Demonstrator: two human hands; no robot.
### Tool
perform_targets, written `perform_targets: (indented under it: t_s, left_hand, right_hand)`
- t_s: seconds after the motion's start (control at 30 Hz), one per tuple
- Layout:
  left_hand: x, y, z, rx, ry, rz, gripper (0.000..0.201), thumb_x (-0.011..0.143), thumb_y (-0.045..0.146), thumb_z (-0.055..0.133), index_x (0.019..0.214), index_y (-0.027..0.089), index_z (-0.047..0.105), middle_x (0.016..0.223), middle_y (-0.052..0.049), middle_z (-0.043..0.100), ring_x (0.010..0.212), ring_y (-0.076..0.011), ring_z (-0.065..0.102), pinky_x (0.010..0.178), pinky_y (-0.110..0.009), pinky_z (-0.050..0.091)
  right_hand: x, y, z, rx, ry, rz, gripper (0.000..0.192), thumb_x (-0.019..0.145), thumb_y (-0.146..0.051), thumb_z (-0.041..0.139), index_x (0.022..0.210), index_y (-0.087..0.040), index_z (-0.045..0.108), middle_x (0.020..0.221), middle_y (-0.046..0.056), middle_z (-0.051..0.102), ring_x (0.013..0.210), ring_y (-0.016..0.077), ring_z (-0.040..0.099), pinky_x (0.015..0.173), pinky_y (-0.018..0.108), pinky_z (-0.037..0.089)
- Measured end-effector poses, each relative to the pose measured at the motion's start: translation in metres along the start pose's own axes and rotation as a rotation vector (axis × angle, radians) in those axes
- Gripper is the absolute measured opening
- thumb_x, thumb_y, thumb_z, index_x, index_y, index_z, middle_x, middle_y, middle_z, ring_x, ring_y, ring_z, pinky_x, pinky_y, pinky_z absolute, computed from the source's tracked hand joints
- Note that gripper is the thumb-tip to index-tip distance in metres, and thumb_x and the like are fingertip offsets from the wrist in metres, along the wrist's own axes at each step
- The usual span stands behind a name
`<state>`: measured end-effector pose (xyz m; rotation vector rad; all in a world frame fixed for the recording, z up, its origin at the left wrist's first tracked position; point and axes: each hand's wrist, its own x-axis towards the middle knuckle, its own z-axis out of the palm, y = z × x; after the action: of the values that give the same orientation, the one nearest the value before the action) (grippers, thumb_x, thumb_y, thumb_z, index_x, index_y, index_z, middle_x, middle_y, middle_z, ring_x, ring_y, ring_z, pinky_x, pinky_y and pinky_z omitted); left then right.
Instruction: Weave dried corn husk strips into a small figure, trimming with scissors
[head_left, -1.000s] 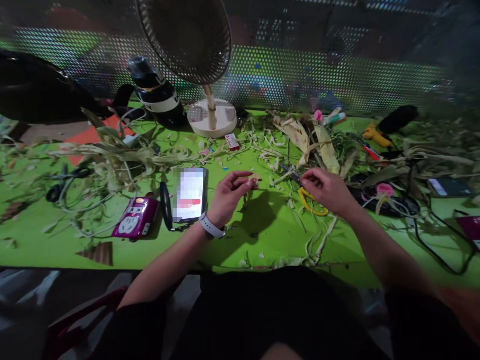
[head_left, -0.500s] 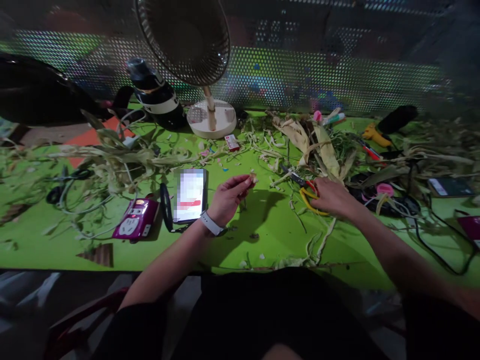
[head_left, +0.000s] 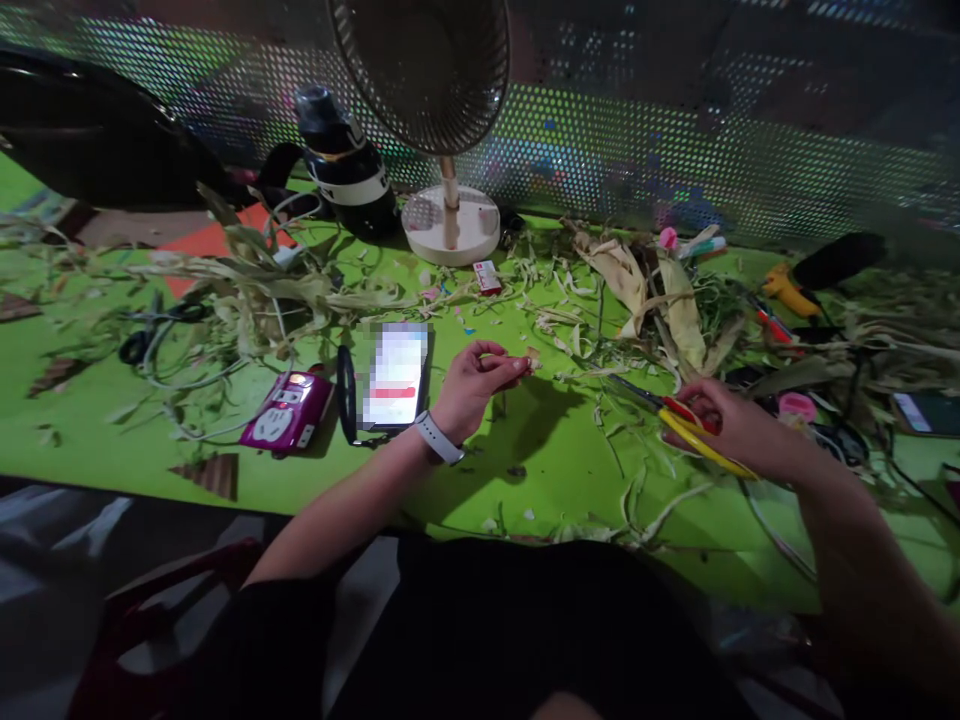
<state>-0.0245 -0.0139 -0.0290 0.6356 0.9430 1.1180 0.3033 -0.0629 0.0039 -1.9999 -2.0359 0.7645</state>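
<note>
Above the bench (head_left: pixel 525 480), left hand (head_left: pixel 474 388) pinches a husk scrap (head_left: pixel 529 358), palm up; right hand (head_left: pixel 731 428) grips scissors (head_left: pixel 679 422), wrist low.

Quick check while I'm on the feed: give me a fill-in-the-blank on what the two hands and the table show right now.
1. The right hand grips scissors with ____ handles.
2. The left hand pinches a small husk piece and wears a white ____ on its wrist.
3. The phone lies on the ____ side of the left hand.
4. The fan stands on a round ____ base.

Missing words: yellow; watch; left; white
</note>
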Motion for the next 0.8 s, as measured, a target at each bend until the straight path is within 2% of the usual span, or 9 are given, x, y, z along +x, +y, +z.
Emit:
perform_targets:
  t_s: [0.1, 0.17, 0.27, 0.43, 0.6, 0.8]
  left_hand:
    - [0.001, -0.001, -0.001, -0.004, -0.027, 0.025, 0.046, 0.055, 0.024, 0.085, 0.082, 0.016, 0.05, 0.071, -0.002, 0.073, 0.07, -0.0142, 0.07, 0.065, -0.023, 0.05]
    - [0.0, -0.002, -0.001, 0.002, -0.048, 0.042, 0.046, 0.055, 0.024, 0.086, 0.083, 0.016, 0.05, 0.072, -0.002, 0.073, 0.071, -0.015, 0.07, 0.068, -0.025, 0.051]
    - [-0.001, -0.003, 0.0, 0.025, -0.093, 0.055, 0.047, 0.056, 0.025, 0.085, 0.085, 0.015, 0.051, 0.072, -0.002, 0.073, 0.071, -0.0147, 0.07, 0.07, -0.026, 0.052]
    - [-0.002, -0.005, 0.0, 0.039, -0.122, 0.051, 0.045, 0.058, 0.025, 0.085, 0.086, 0.014, 0.051, 0.072, -0.001, 0.073, 0.069, -0.013, 0.07, 0.069, -0.024, 0.053]
    - [-0.003, -0.008, -0.001, 0.056, -0.162, 0.042, 0.045, 0.057, 0.026, 0.085, 0.084, 0.015, 0.05, 0.069, 0.001, 0.072, 0.069, -0.0128, 0.07, 0.071, -0.025, 0.054]
    - [-0.005, -0.007, -0.001, 0.1, -0.233, 0.03, 0.044, 0.06, 0.029, 0.083, 0.082, 0.016, 0.048, 0.069, 0.001, 0.071, 0.068, -0.0117, 0.07, 0.07, -0.024, 0.055]
  right_hand:
    - [-0.009, 0.002, -0.004, 0.157, -0.18, 0.005, 0.052, 0.068, -0.051, 0.07, 0.106, -0.024, 0.048, 0.087, 0.005, 0.065, 0.076, 0.0213, 0.065, 0.063, 0.031, 0.055]
    - [-0.012, -0.001, -0.007, 0.203, -0.185, -0.024, 0.056, 0.067, -0.051, 0.071, 0.11, -0.024, 0.047, 0.1, 0.008, 0.064, 0.087, 0.0236, 0.065, 0.072, 0.033, 0.056]
    - [-0.011, -0.013, -0.005, 0.182, -0.215, -0.036, 0.061, 0.065, -0.049, 0.074, 0.114, -0.025, 0.045, 0.108, 0.01, 0.062, 0.09, 0.0252, 0.065, 0.076, 0.037, 0.056]
    - [-0.001, -0.036, 0.005, 0.169, -0.239, -0.078, 0.06, 0.066, -0.046, 0.075, 0.113, -0.025, 0.044, 0.106, 0.008, 0.064, 0.091, 0.026, 0.066, 0.081, 0.041, 0.056]
    - [0.004, -0.039, 0.011, 0.195, -0.227, -0.132, 0.064, 0.064, -0.049, 0.076, 0.114, -0.025, 0.044, 0.11, 0.008, 0.063, 0.094, 0.0255, 0.065, 0.083, 0.041, 0.055]
    - [0.007, -0.038, 0.02, 0.183, -0.183, -0.184, 0.058, 0.065, -0.049, 0.076, 0.109, -0.023, 0.048, 0.095, 0.006, 0.067, 0.082, 0.0227, 0.066, 0.07, 0.035, 0.055]
